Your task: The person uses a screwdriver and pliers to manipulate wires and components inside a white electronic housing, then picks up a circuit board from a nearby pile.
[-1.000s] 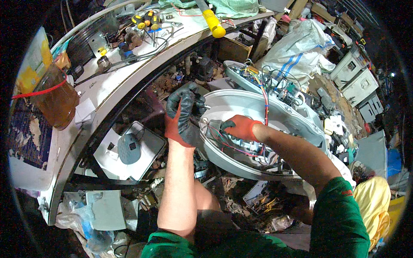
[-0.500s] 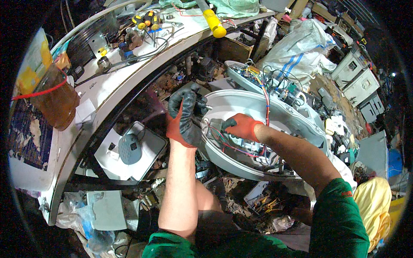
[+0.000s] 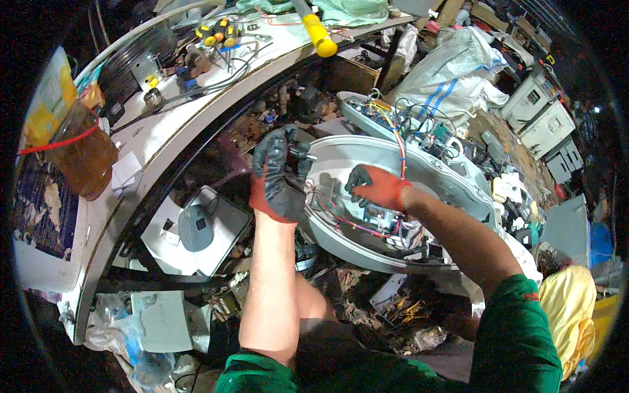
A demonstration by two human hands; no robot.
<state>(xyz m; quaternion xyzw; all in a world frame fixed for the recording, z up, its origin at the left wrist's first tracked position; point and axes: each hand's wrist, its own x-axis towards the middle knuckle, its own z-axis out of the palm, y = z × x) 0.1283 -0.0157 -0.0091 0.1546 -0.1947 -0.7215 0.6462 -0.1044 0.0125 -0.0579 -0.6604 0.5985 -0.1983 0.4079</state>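
A large light-grey oval plastic housing (image 3: 334, 239) lies open in front of me, with bundled wires (image 3: 354, 227) and a small circuit board (image 3: 380, 213) inside. At its left rim, my left hand (image 3: 280, 173), in a black and orange glove, is closed round a dark tool with a short metal tip (image 3: 310, 156); its kind I cannot make out. My right hand (image 3: 379, 187), also gloved, reaches into the housing above the board. Its fingers are curled together, and whatever they hold is hidden. Beyond lies the housing's opened half (image 3: 367, 118), joined by a coloured cable (image 3: 400, 144).
A white workbench (image 3: 157, 141) curves along the left, holding screwdrivers (image 3: 216, 33) and a yellow-handled hammer (image 3: 319, 36) at its edge. A grey rounded device (image 3: 196, 228) sits below it. White sacks (image 3: 452, 85) and scrap lie at the far right; debris covers the ground.
My right hand has shifted slightly right inside the housing, uncovering more of its left floor. My left hand stays at the rim, its grip unchanged. The view has moved slightly.
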